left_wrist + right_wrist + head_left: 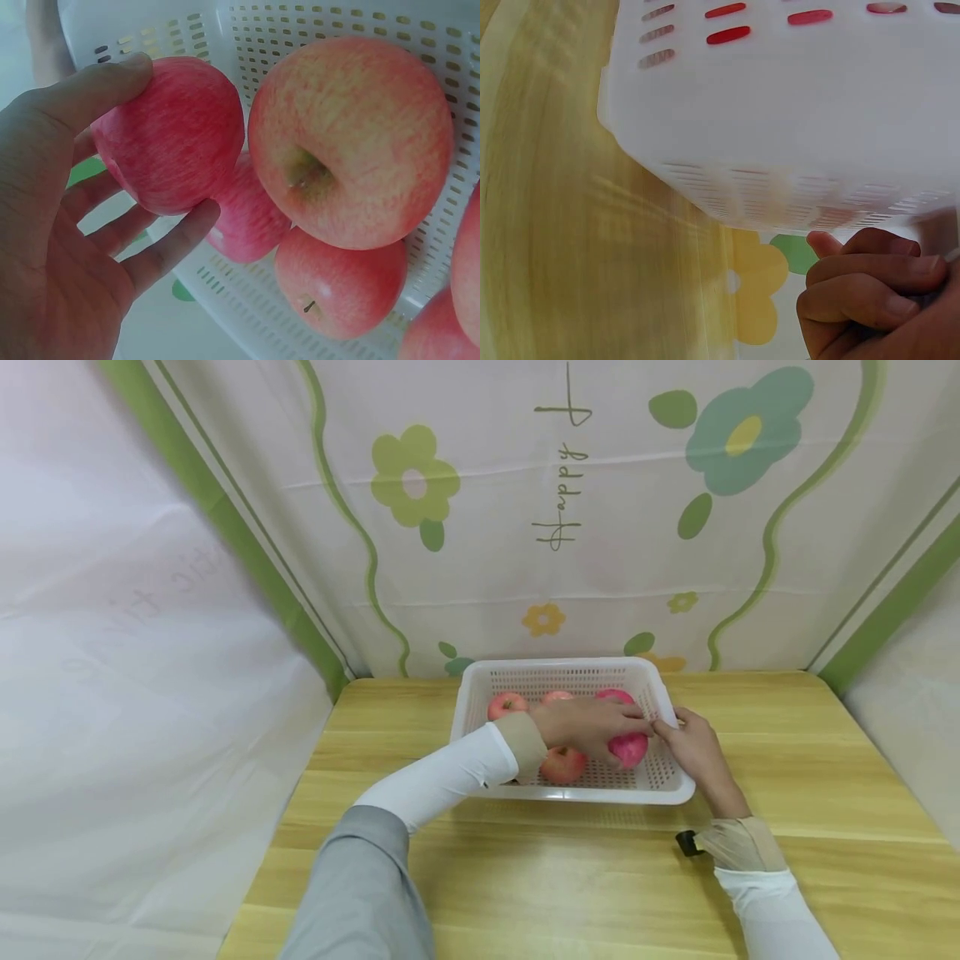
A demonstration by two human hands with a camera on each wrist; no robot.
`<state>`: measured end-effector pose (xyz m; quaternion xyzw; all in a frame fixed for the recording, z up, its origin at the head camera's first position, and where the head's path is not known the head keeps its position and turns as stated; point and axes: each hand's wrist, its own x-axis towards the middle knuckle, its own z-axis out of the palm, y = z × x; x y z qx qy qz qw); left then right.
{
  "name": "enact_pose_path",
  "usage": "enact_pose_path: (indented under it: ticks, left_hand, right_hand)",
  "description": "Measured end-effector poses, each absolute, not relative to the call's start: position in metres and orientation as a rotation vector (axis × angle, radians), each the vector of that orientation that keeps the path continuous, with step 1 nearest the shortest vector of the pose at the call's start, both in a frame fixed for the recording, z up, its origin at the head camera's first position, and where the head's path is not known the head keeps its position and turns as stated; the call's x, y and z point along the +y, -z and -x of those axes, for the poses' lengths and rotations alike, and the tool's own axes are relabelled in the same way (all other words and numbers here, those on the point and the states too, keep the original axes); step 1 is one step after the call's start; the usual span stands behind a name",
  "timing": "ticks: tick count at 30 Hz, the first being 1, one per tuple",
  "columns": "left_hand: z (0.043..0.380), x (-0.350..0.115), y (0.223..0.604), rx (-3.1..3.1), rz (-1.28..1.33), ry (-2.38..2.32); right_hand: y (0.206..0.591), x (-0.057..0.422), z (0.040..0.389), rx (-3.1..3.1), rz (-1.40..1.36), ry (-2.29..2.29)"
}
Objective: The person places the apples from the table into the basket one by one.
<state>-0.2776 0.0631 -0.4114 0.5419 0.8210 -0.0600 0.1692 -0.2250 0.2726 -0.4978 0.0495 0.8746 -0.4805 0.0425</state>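
In the head view a white perforated plastic basket (577, 794) stands on the table with several apples in it. My left hand (588, 723) reaches over the basket and grips a deep pink apple (176, 135), thumb on one side and fingers on the other. Right behind that fruit is another pink apple (251, 214), partly hidden. Beside them lie a large yellowish-red apple (349, 142) and a smaller red apple (341, 281). My right hand (699, 750) holds the basket's right rim, its fingers (855, 296) curled against the outside in the right wrist view.
The basket rests on a wooden table (555, 868), near its back edge. A white cloth (480, 568) with printed flowers hangs directly behind, and white cloth sides (135, 693) flank the table. A small black object (687, 843) sits at the right wrist.
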Motion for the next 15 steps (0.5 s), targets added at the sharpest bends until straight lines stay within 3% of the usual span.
enact_pose_path:
  ticks: [15]
  left_hand:
    - [0.28,0.069,0.425,2.311,-1.646,0.238]
  right_hand:
    - [0.496,0.271,0.224,2.668,-0.165,1.493]
